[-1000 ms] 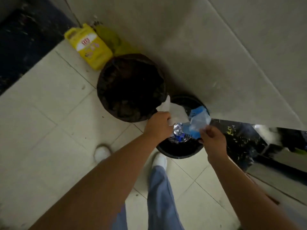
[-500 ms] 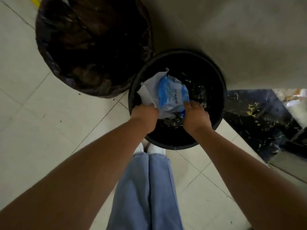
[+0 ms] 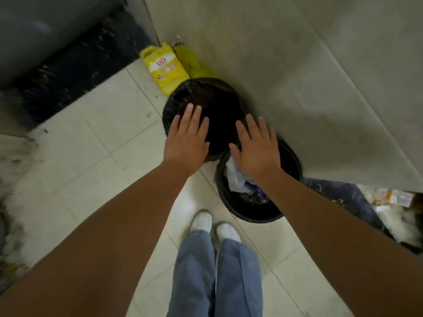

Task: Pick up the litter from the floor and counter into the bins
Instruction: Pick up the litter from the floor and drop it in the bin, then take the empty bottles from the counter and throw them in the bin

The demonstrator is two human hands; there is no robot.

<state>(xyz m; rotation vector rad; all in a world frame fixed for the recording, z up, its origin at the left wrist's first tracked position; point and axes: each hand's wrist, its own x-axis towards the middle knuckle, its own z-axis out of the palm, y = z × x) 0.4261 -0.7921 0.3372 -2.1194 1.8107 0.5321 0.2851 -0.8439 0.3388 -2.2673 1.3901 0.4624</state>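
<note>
Two bins stand on the tiled floor against the wall. The small black bin [image 3: 290, 202] holds white and blue plastic wrappers [image 3: 235, 179]. Behind it sits a larger bin lined with a black bag [image 3: 219, 104]. My left hand [image 3: 186, 143] hovers flat over the larger bin's near rim, fingers apart, holding nothing. Over the small bin's far edge my right hand [image 3: 258, 149] is spread the same way, empty, partly hiding the wrappers.
A yellow jug [image 3: 164, 69] and a yellow-green bag [image 3: 194, 62] stand by the wall beyond the bins. Loose litter [image 3: 393, 200] lies on a dark surface at the right edge. My white shoes [image 3: 215, 225] stand just short of the small bin. A dark speckled ledge [image 3: 75, 67] runs at left.
Both hands let go of the wrappers, which now lie in the small bin. The hands have lifted out with fingers spread, and the view has pulled back and up.
</note>
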